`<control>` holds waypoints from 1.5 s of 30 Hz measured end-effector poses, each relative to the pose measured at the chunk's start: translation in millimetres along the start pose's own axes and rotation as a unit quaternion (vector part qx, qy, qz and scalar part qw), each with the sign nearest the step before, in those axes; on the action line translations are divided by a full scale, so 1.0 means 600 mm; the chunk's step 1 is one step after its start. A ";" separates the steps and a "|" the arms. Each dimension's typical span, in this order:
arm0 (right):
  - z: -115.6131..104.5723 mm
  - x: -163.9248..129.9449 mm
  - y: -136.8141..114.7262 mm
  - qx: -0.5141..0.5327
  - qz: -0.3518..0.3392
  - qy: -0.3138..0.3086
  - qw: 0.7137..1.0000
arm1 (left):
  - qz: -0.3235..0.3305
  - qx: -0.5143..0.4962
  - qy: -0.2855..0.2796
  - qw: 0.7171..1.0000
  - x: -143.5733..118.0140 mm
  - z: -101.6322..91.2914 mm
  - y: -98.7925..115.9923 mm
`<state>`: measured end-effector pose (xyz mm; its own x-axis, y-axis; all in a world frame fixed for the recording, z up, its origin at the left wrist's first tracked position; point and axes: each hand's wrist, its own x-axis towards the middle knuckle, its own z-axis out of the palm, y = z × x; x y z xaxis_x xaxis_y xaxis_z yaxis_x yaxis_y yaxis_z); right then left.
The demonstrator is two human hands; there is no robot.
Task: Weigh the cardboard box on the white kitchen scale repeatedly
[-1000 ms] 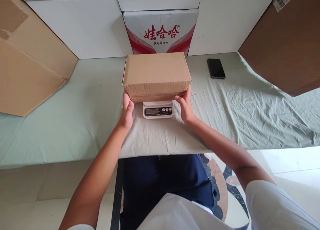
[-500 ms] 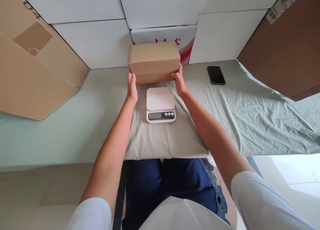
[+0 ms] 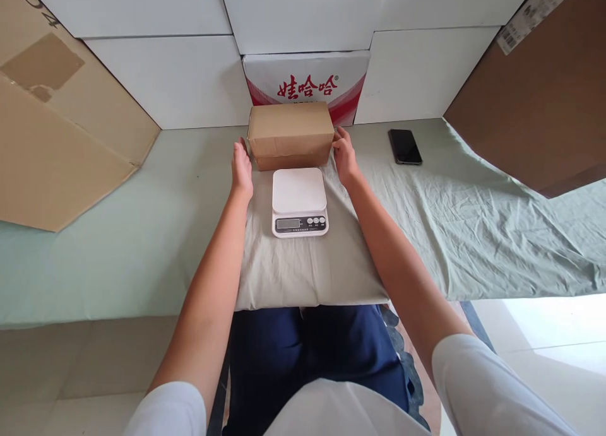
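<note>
A small brown cardboard box (image 3: pixel 291 130) sits on the cloth just behind a white digital kitchen scale (image 3: pixel 299 193). My left hand (image 3: pixel 242 168) is beside the box's left end, fingers extended and a slight gap between palm and cardboard. At the right end, my right hand (image 3: pixel 345 156) has its fingers apart, the thumb side close to the box's edge; whether it still touches is hard to tell. Nothing lies on the scale's platform, and its display and buttons face me.
A black phone (image 3: pixel 404 147) lies on the green cloth (image 3: pixel 199 234) to the right. Large cardboard panels stand at left (image 3: pixel 95 133) and right (image 3: pixel 530 101). White boxes line the back, one a white carton with red lettering (image 3: pixel 307 86).
The box has come down onto the cloth behind the scale, uncovering the red lettering. My hands have loosened from its sides, the left one moving away from it.
</note>
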<state>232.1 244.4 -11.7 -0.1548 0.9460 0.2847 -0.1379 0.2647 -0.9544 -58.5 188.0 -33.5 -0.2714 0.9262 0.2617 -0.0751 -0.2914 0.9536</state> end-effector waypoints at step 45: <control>0.048 -0.281 -0.126 -0.030 -0.057 0.022 0.998 | 0.152 0.100 0.004 0.983 -0.267 0.044 0.123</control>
<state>240.6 59.9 14.8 -0.0987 0.9160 0.3888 -0.0935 0.3804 -0.9201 5.0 24.5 -1.0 -0.2598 0.8014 0.5387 0.2012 -0.5007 0.8419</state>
